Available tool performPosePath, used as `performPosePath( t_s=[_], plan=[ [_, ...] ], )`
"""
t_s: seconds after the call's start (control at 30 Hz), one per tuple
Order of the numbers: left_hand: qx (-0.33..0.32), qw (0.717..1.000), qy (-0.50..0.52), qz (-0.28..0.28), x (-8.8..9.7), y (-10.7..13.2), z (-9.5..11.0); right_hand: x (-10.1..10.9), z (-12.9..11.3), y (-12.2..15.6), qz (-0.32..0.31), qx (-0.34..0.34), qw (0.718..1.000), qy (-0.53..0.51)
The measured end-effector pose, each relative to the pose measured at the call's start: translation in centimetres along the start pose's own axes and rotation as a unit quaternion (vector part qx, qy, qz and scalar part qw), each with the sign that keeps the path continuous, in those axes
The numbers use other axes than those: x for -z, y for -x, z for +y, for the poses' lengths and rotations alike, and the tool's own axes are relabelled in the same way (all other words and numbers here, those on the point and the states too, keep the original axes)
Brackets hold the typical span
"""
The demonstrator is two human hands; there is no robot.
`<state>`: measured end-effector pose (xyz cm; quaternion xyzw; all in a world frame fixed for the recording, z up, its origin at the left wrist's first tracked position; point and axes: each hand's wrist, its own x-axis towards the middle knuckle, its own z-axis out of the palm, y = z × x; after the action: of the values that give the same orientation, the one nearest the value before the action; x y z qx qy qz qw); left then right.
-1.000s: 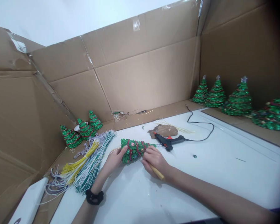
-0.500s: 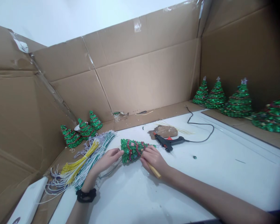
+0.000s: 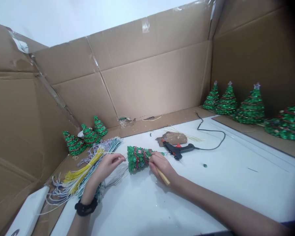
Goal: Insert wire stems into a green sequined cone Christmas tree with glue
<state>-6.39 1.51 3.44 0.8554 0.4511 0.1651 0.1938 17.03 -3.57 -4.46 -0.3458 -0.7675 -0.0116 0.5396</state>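
Observation:
A small beaded green Christmas tree (image 3: 135, 159) with red garland lies on its side on the white board, its tip toward the right. My right hand (image 3: 163, 167) is closed around a wooden-handled tool (image 3: 164, 177); its thin metal end reaches onto the tree's beads. Just left of the tree's base, my left hand (image 3: 109, 165) has its fingertips pinched on a thin pale cord, and a white strand passes above that hand. A black glue gun (image 3: 178, 150) rests behind my right hand, beside a brown cardboard scrap (image 3: 173, 138).
Bundles of yellow, white and green cords (image 3: 88, 168) lie at the left. Several finished trees (image 3: 251, 106) stand along the right wall, and three more trees (image 3: 75, 143) at the back left. A black cable (image 3: 213, 130) curls behind. Cardboard walls (image 3: 152, 78) enclose the table.
My left hand has drawn back slightly leftward from the tree's base, pulling a thin cord. My right hand stays at the tree with the wooden-handled tool.

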Motion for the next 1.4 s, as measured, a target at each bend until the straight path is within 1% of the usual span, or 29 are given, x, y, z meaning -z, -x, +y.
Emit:
performPosePath(
  t_s=[0.17, 0.23, 0.4, 0.53, 0.6, 0.7, 0.77, 0.83, 0.9, 0.93, 0.97, 1.03, 1.17, 1.23, 1.3, 1.4],
  plan=[
    [-0.023, 0.998, -0.012, -0.054, -1.1, -0.3, -0.2, 0.0, 0.1, 0.0, -0.022, -0.036, 0.999, -0.006],
    [-0.028, 0.998, -0.017, -0.061, -1.5, -0.4, -0.2, 0.0, 0.1, 0.0, -0.027, -0.039, 0.999, -0.005],
    [-0.039, 0.998, -0.034, -0.044, -1.2, -0.3, 0.0, -0.1, 0.2, 0.0, -0.032, -0.031, 0.999, -0.001],
    [-0.044, 0.994, -0.102, -0.014, -0.6, 0.0, 0.0, -0.2, 0.3, 0.1, -0.039, -0.029, 0.999, -0.001],
    [-0.056, 0.99, -0.129, 0.019, -0.1, 0.3, -0.3, -0.3, 0.3, 0.1, -0.038, -0.03, 0.999, -0.005],
    [-0.096, 0.976, -0.163, 0.107, 0.8, 0.7, -1.2, -0.3, 0.2, 0.1, -0.023, -0.039, 0.999, -0.021],
    [-0.131, 0.951, -0.212, 0.181, 1.6, 1.0, -1.8, -0.2, 0.0, 0.2, -0.013, -0.046, 0.998, -0.037],
    [-0.147, 0.918, -0.277, 0.244, 2.4, 1.2, -2.3, 0.0, -0.2, 0.2, -0.01, -0.046, 0.997, -0.055],
    [-0.141, 0.89, -0.326, 0.285, 3.0, 1.5, -2.8, 0.3, -0.5, 0.1, -0.01, -0.036, 0.997, -0.069],
    [-0.13, 0.884, -0.339, 0.296, 3.3, 1.5, -3.1, 0.4, -0.6, 0.1, -0.01, -0.031, 0.997, -0.074],
    [-0.114, 0.882, -0.345, 0.301, 3.5, 1.6, -3.4, 0.5, -0.7, 0.1, -0.012, -0.027, 0.997, -0.078],
    [-0.073, 0.889, -0.348, 0.29, 3.5, 1.6, -4.2, 0.6, -0.7, 0.0, -0.017, -0.019, 0.996, -0.081],
    [0.021, 0.914, -0.345, 0.21, 2.9, 1.4, -5.6, 0.5, -0.7, 0.0, -0.025, -0.016, 0.997, -0.076],
    [0.049, 0.92, -0.34, 0.191, 2.4, 1.2, -5.9, 0.4, -0.6, 0.0, -0.026, -0.017, 0.997, -0.074],
    [0.05, 0.919, -0.336, 0.2, 2.2, 1.1, -5.6, 0.4, -0.7, 0.0, -0.027, -0.016, 0.997, -0.071],
    [0.009, 0.914, -0.333, 0.231, 2.1, 1.0, -4.6, 0.5, -0.7, 0.0, -0.028, -0.01, 0.997, -0.067]
  ],
)
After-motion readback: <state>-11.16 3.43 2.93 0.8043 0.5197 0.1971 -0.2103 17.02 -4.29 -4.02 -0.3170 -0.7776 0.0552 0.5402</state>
